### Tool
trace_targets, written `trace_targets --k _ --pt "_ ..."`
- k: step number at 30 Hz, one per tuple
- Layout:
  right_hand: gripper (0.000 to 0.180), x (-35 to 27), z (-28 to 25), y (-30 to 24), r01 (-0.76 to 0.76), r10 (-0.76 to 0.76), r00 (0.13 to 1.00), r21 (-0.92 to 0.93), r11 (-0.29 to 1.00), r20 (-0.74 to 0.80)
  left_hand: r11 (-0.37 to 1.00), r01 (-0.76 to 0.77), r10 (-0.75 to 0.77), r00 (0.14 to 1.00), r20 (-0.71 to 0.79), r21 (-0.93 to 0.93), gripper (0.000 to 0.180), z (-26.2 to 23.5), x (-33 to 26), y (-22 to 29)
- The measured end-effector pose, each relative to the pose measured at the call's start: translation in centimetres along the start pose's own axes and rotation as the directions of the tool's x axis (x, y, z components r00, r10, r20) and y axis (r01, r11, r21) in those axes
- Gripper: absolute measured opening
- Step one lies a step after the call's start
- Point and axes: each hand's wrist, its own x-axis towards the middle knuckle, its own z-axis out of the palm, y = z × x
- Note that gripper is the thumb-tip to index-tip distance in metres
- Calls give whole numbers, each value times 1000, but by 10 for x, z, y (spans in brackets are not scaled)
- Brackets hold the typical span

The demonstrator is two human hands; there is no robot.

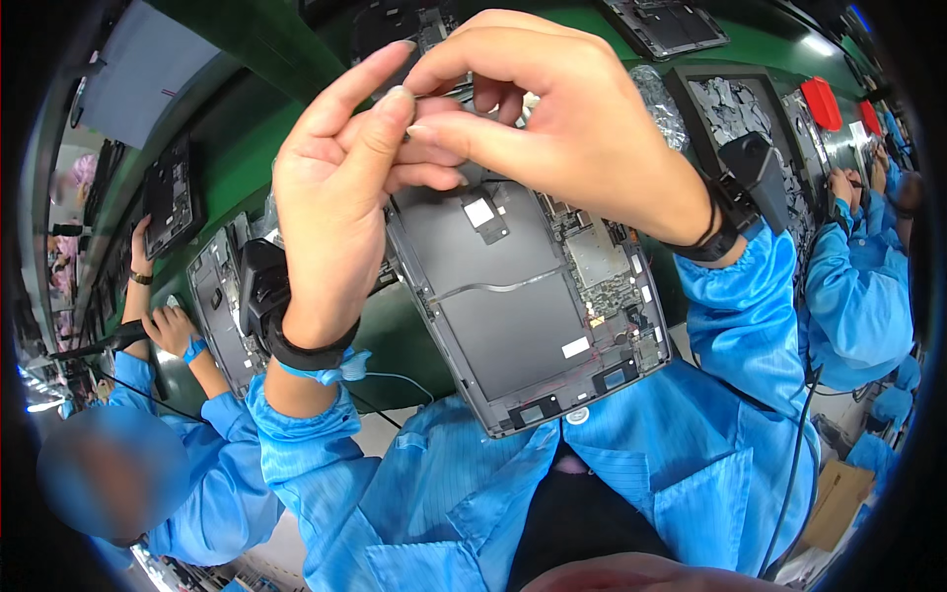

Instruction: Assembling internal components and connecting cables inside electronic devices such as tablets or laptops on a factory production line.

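Observation:
My left hand (340, 163) and my right hand (552, 118) meet above an opened tablet-like device (493, 306). The right thumb and index finger close in against the left fingertips. Curled fingers bring the left thumb close to them, while the left index finger points up and away. Whatever sits between the fingertips is too small or hidden to name. Below the hands, the device lies tilted with its inside up: a large dark battery area, a thin cable across it, and a circuit board (597, 261) along the right side.
Other opened devices lie at the left (173, 192) and far right on the green bench (370, 340). A dark tray (735, 104) holds small grey-white pieces beside a red bin (821, 104). Co-workers in blue sit on both sides; the left one's hand (173, 329) is near another device.

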Motion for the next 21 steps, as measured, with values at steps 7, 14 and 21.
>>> trace_targets --k 7,14,21 --pt "11 -7 -6 13 -51 53 998 57 997 -46 989 55 -61 998 -36 -138 39 21 -1 5" --pt "12 -11 -10 17 -335 349 937 313 889 14 990 122 -124 992 23 78 30 13 6 1" --pt "15 -14 -19 13 -422 399 904 478 770 155 977 7 -24 997 76 213 26 18 5 1"
